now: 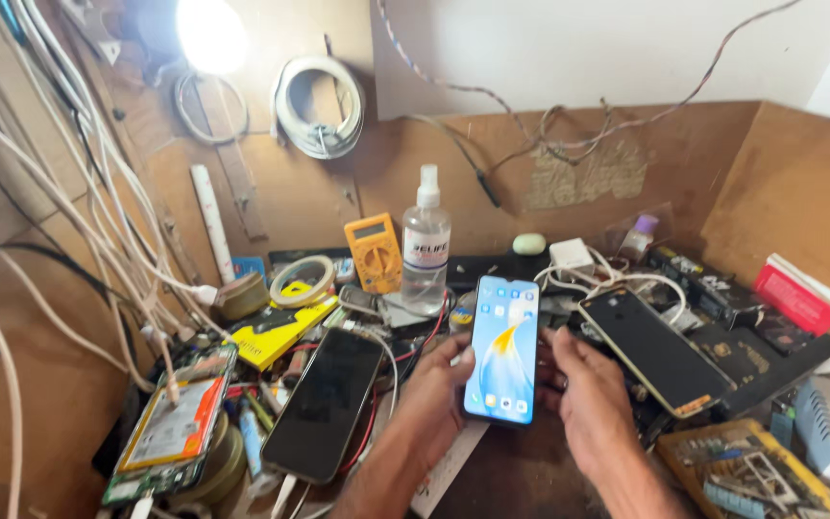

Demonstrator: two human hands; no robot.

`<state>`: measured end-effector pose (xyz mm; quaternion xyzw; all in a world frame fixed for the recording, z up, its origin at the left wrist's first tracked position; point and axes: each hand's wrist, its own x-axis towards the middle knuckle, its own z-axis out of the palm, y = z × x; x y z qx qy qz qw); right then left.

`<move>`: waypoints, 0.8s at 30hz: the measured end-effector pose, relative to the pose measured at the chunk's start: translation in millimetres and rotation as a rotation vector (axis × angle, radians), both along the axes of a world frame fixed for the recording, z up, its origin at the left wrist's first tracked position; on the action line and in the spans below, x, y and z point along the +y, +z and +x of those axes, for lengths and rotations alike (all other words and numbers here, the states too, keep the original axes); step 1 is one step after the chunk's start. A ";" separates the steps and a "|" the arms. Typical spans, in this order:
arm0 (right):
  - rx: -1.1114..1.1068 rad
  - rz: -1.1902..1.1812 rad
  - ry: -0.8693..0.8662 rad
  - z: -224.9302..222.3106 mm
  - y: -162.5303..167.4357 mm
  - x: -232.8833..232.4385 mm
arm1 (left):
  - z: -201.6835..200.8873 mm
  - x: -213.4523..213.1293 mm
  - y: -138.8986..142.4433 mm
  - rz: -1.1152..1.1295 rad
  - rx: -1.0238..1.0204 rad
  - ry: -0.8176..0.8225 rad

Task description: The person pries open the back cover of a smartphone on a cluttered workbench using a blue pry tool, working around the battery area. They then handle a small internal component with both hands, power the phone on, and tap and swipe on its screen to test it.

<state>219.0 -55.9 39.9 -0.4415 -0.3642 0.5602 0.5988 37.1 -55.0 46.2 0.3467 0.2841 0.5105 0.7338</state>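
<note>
While both forearms reach up from the near edge of the cluttered workbench [521, 476], the lit smartphone [502, 349] stands between the two hands, upright and tilted toward the wearer, seemingly so the bright screen of icons can be read. At its left edge the left hand [434, 399] wraps around the lower side, fingers closed on the case and the thumb on the rim, bearing the weight. At its right edge the right hand [588, 394] lies with fingers loosely curled and only the thumb against the side, a light steadying touch rather than a full clasp. Just left of the lit smartphone a dark phone [324, 404] lies flat, screen up and blank, with a cable leading off its near end. Farther left, an opened phone body [175, 428] shows its battery and board. Right of the lit smartphone another black phone [655, 351] rests slanted atop a heap of dark parts, and nearer, at the lower right, a yellow tray of small tools [742, 471] sits within easy reach. Behind the lit smartphone stand a clear spray bottle [427, 245] and an orange multimeter [374, 252], kept upright near the back panel, with a roll of tape [302, 279] to their left. Farthest back, above them, a coil of white cable [321, 106] hangs on the wall beside a glaring lamp [211, 34].
</note>
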 end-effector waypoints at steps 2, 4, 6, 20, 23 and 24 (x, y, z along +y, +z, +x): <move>-0.009 -0.040 -0.039 -0.5 -1.3 0.5 | 3.9 -0.4 -3.7 0.021 -0.016 -0.002; 0.003 -0.056 -0.059 0.3 -2.8 1.4 | 6.0 0.2 -7.3 0.017 -0.028 0.009; 0.035 -0.047 -0.054 1.0 -4.4 3.2 | 6.3 -0.8 -11.1 0.020 -0.051 0.011; 0.015 -0.071 -0.063 2.5 -5.7 5.4 | 5.2 -7.3 -9.9 0.030 -0.099 -0.011; 0.010 -0.080 -0.070 2.4 -4.5 5.2 | 5.3 -7.1 -11.6 0.045 -0.093 -0.016; 0.006 -0.086 -0.073 2.4 -4.1 4.9 | 5.5 -6.7 -12.3 0.039 -0.098 -0.018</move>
